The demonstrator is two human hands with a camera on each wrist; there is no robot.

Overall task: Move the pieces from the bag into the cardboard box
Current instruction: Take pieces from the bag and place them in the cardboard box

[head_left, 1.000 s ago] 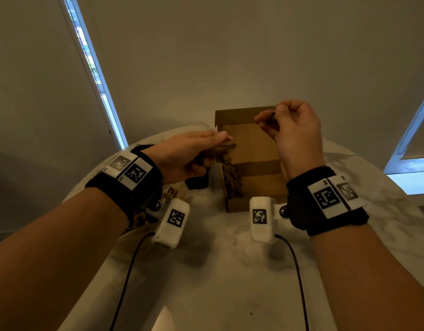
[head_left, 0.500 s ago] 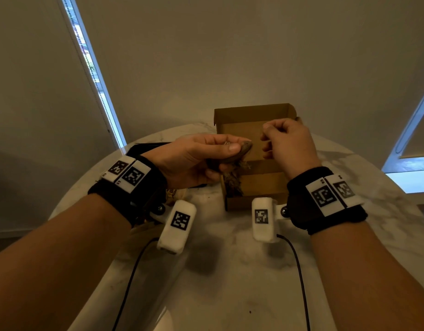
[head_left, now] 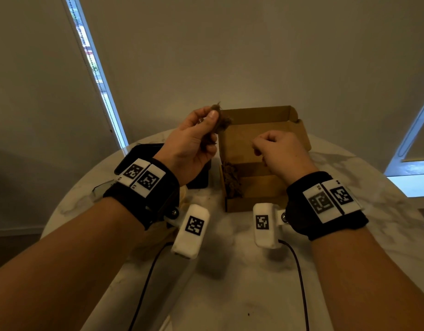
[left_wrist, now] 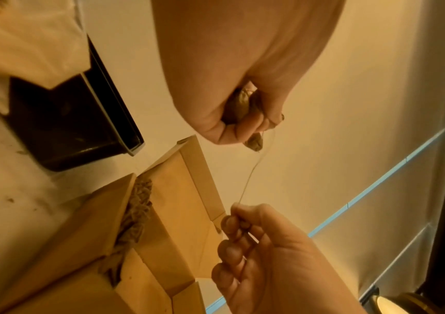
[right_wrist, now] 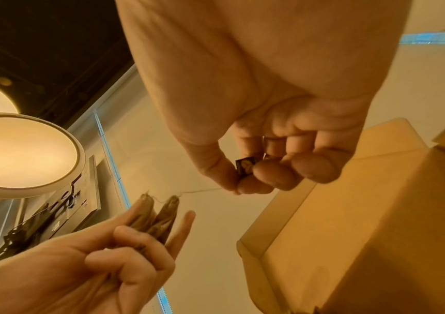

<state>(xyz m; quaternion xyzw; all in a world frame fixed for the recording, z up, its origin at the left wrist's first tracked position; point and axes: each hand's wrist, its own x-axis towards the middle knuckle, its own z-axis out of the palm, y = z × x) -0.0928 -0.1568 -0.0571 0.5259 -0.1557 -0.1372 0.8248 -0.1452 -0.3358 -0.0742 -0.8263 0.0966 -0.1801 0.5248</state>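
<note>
The left hand (head_left: 194,142) is raised beside the cardboard box (head_left: 258,163) and grips brown pieces (right_wrist: 159,214). The right hand (head_left: 280,151) pinches a small dark tag (right_wrist: 245,164) on a thin thread (left_wrist: 253,167).

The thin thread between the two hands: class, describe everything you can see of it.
The thread is a fine, pale strand hanging in a slack curve in the air above the open cardboard box. Its upper end joins the brown tea-bag-like pieces that the left hand holds; its lower end runs to the right hand, which pinches a small dark tag. Nothing else touches it.
</note>
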